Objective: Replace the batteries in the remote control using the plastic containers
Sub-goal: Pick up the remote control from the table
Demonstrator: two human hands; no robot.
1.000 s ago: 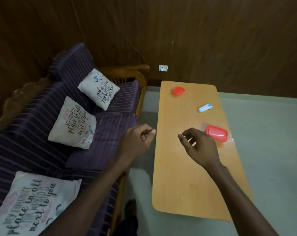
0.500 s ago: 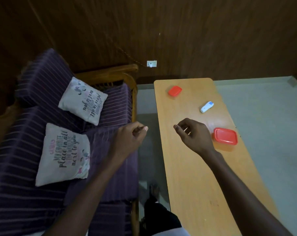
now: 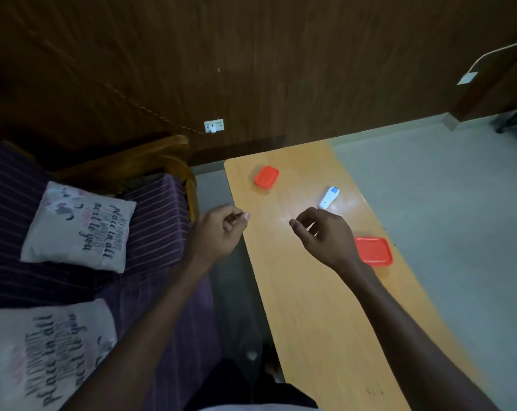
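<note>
Script lettering was printed on two pale cushions on the striped purple sofa point(image 3: 150, 232) left of the worktop point(image 3: 316, 307); on the nearer cushion point(image 3: 49, 354) and the farther cushion point(image 3: 79, 226) the words "place in all" and "next to you" could be made out, the rest being too blurred to read. No brand was legible on the white remote control point(image 3: 329, 197), which lay on the worktop towards its far end, just beyond the right hand point(image 3: 325, 235). A small red-lidded container point(image 3: 266, 177) was set near the worktop's far left corner, and a larger red-lidded container point(image 3: 374, 251) near its right edge, partly hidden behind the right wrist. The left hand point(image 3: 218, 232) was held over the worktop's left edge, fingers curled with the thumb against the forefinger; whether anything was pinched could not be told. The right hand was loosely curled above the worktop, nothing being held. A white wall socket point(image 3: 213, 126) was fixed to the dark wood panelling beyond the worktop's far end.
</note>
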